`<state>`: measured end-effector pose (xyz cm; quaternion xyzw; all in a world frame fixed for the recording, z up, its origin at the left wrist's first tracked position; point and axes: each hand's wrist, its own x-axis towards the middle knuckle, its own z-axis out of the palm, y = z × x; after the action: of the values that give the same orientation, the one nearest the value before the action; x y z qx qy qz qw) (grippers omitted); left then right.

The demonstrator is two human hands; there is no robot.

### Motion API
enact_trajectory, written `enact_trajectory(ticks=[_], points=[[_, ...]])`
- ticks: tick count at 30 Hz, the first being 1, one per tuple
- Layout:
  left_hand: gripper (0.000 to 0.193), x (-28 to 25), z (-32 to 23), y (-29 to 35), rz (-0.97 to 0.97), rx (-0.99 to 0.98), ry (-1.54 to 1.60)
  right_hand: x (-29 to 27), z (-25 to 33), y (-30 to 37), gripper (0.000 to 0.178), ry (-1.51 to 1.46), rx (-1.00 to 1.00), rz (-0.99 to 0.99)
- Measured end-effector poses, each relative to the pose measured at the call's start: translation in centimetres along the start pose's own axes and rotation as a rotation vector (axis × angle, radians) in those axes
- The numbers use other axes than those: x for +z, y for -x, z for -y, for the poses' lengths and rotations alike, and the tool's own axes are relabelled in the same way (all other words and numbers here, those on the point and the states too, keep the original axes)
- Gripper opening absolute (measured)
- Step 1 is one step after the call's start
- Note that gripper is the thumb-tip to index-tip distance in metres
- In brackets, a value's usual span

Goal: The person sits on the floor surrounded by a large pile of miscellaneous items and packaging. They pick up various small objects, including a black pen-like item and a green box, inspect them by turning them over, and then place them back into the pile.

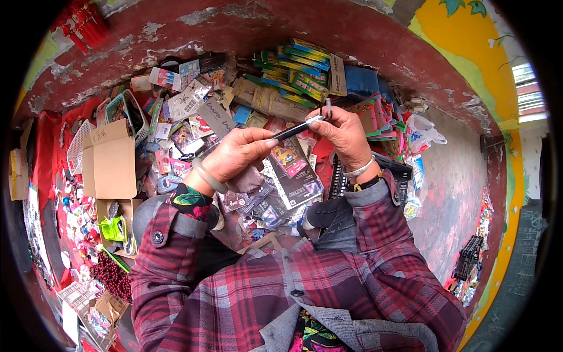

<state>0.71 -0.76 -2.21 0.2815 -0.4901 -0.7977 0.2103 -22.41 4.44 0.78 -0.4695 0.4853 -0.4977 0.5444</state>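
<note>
A slim black pen (289,131) with a silvery section stretches between my two hands, above the pile of goods. My left hand (239,154) pinches its black end between thumb and fingertips. Under the same palm hangs a crumpled greyish-pink cloth (246,179). My right hand (346,136) is closed around the silvery end, where a small grey piece sticks up past the fingers; its exact shape is hard to make out. Directly below the pen lies a dark flat package (291,174) with a colourful picture.
Several small packets and boxes cover the floor ahead. Stacked yellow-green boxes (299,70) lean toward the peeling red wall (234,26). To the left are an open cardboard box (109,161) and plastic baskets (136,120). A black basket (399,173) sits right of my right wrist.
</note>
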Motion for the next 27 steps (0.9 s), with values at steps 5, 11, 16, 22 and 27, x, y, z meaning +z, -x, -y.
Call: enact_trajectory(ticks=[5,11,16,22,27], points=[[0.024,0.2,0.9,-0.3,-0.056,0.143,-0.155,0.9,-0.4,-0.2,0.017,-0.003,0.007,-0.134],[0.022,0.7,1.0,-0.4,-0.234,0.437,-0.75,2.2,-0.7,0.0,0.018,-0.033,0.011,-0.265],[0.025,0.6,1.3,-0.6,-0.296,0.575,-0.89,2.4,-1.4,0.0,0.017,0.001,-0.04,-0.294],[0.025,0.1,1.3,-0.8,-0.271,0.463,-0.743,2.6,-0.4,0.1,0.021,-0.141,-0.107,-0.188],[0.025,-0.5,1.9,-1.1,-0.287,0.364,-0.675,1.0,0.0,-0.2,0.025,-0.153,-0.067,-0.199]])
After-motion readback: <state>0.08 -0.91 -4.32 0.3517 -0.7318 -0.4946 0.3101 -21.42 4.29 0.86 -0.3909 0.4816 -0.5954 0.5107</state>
